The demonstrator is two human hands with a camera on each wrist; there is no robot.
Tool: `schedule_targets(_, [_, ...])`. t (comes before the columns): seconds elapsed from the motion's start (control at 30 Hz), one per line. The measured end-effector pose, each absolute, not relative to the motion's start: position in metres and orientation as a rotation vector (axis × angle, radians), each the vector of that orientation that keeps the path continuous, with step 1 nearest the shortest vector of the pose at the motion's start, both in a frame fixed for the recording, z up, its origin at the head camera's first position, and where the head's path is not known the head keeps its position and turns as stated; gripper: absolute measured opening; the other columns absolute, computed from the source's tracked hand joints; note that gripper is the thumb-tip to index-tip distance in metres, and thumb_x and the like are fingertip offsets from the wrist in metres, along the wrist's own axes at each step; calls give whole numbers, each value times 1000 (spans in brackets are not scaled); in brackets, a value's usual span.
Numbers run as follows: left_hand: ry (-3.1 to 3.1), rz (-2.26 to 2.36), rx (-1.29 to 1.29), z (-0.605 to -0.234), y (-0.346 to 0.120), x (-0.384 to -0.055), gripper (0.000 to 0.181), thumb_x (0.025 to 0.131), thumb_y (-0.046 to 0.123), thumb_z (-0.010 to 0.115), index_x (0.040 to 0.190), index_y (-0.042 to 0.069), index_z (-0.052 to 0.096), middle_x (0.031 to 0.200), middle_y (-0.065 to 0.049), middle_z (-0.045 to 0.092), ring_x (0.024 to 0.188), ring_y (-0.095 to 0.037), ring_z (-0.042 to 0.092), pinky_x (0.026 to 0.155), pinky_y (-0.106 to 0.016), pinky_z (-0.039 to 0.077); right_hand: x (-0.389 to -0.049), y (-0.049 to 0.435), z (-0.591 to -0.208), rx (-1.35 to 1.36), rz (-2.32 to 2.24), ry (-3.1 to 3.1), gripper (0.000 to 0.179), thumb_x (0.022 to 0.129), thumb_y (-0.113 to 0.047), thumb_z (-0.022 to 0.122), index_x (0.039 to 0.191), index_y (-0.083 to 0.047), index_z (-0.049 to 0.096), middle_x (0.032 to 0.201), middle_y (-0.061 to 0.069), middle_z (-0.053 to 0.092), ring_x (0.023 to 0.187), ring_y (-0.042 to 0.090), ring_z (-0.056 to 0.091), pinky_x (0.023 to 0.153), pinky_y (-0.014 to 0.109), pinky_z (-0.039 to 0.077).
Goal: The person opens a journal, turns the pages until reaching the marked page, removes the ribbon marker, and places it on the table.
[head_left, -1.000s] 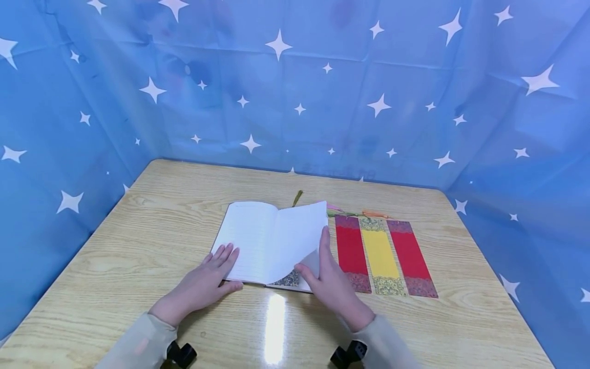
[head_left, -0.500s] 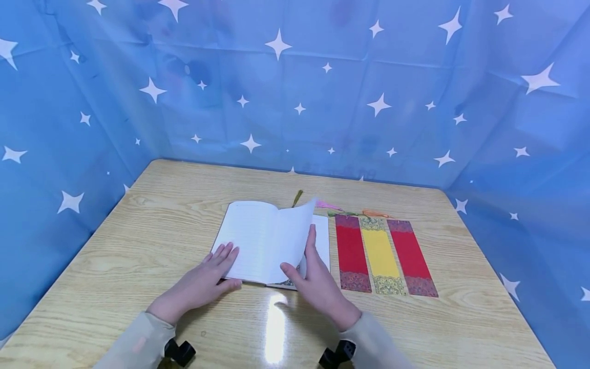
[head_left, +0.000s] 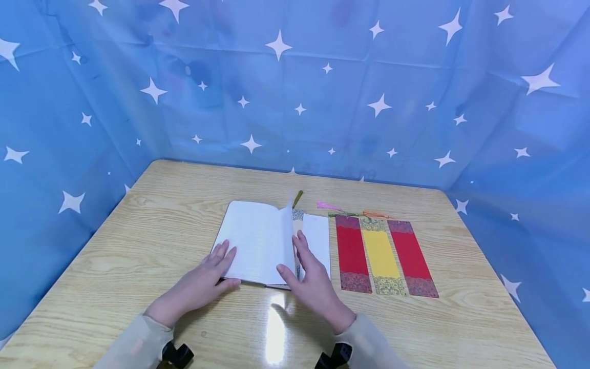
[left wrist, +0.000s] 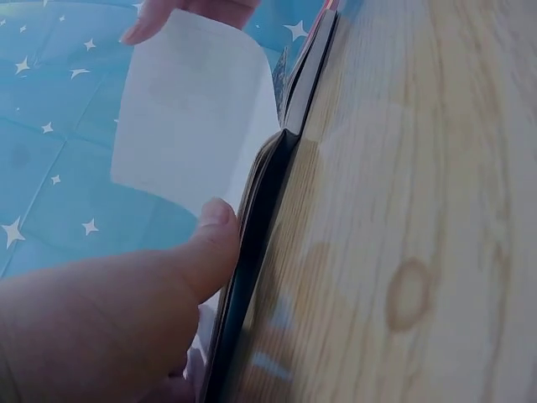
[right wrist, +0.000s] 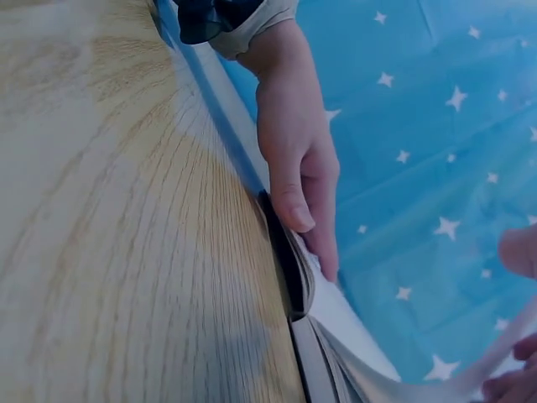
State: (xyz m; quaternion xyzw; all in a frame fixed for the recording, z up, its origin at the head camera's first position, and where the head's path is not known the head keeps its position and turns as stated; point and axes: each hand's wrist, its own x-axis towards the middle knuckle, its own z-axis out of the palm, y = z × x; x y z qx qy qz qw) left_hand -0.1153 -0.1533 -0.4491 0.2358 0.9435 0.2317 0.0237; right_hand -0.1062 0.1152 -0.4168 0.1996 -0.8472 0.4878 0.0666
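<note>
A notebook (head_left: 251, 225) lies spread on the wooden table, its pages white and faintly lined. My left hand (head_left: 205, 282) rests flat on the lower left page, thumb along the bottom edge. One page (left wrist: 197, 109) stands nearly upright at the middle of the notebook. With straight fingers behind this page and the thumb apart on its other side, my right hand (head_left: 313, 282) pushes it leftward. Uncovered on the right side is a pale bookmark (head_left: 298, 215) with patterned ends, partly hidden by the page and hand. Its olive tassel (head_left: 297, 199) sticks out beyond the top edge.
Right of the notebook lie a red bookmark (head_left: 352, 251), a yellow bookmark (head_left: 380, 253) and another red bookmark (head_left: 411, 256), side by side. Pink, green and orange tassels extend at their tops. A blue star-patterned cloth (head_left: 295, 77) hangs behind the table (head_left: 184, 195).
My right hand has moved left, swinging the page from the right side to nearly upright. The bookmark beneath has come into view. My left hand has stayed nearly in place.
</note>
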Motion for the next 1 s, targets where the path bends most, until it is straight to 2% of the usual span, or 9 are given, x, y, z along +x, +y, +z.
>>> schedule_targets(0.1, [2925,709,715,-449,-155,-115,74,92,51,49,147,7,27,151,-19,14,138,-37,12,106,-54,23,-106,115,-417,613,1410,-2599,66,88,-36,63,142,-6,38,152,11,21,135,26,27,102,46,35])
schedule_targets(0.17, [2927,710,708,-450,-156,-114,73,92,51,49,147,8,27,151,-19,15,138,-37,13,106,-55,24,-106,114,-417,635,1387,-2639,66,87,-39,64,142,-10,39,152,12,21,137,26,23,105,50,30])
schedule_targets(0.27, [2928,712,698,-451,-159,-115,73,92,52,48,147,9,28,151,-19,16,138,-37,13,105,-57,25,-108,111,-417,703,1357,-2689,71,86,-42,64,145,-14,35,152,13,21,138,25,21,107,55,23])
schedule_targets(0.33, [2933,706,684,-452,-161,-114,74,91,54,47,147,9,28,151,-19,16,138,-38,13,104,-58,24,-108,109,-417,751,1344,-2722,77,85,-44,64,147,-15,29,153,10,19,139,20,18,109,53,18])
schedule_targets(0.47, [2962,663,646,-451,-167,-114,75,92,56,42,145,4,29,150,-22,17,137,-40,15,105,-58,23,-110,104,-417,860,1325,-2781,87,86,-48,62,150,-15,14,155,6,11,140,17,12,109,47,22])
schedule_targets(0.6, [3018,636,602,-444,-173,-115,75,97,51,37,144,-5,22,149,-26,15,136,-42,15,106,-57,21,-112,101,-418,967,1261,-2810,91,87,-48,61,151,-12,6,155,6,6,140,19,8,109,42,23])
schedule_targets(0.7, [3054,669,588,-436,-176,-116,74,99,44,38,145,-8,14,150,-26,10,136,-42,13,106,-58,20,-114,99,-419,1045,1227,-2808,92,87,-47,61,151,-11,6,156,6,5,141,20,5,110,43,21])
schedule_targets(0.83, [3084,679,605,-425,-177,-116,77,98,41,42,146,-7,6,152,-23,4,138,-39,9,106,-57,19,-116,97,-420,1171,1206,-2809,90,87,-50,58,151,-12,6,156,4,1,141,19,2,110,43,21])
schedule_targets(1.0, [3126,638,690,-415,-170,-112,82,96,42,47,147,-5,3,153,-20,0,140,-35,4,109,-52,17,-118,96,-421,1280,1112,-2799,89,87,-53,56,150,-9,10,156,6,2,141,18,3,110,41,21])
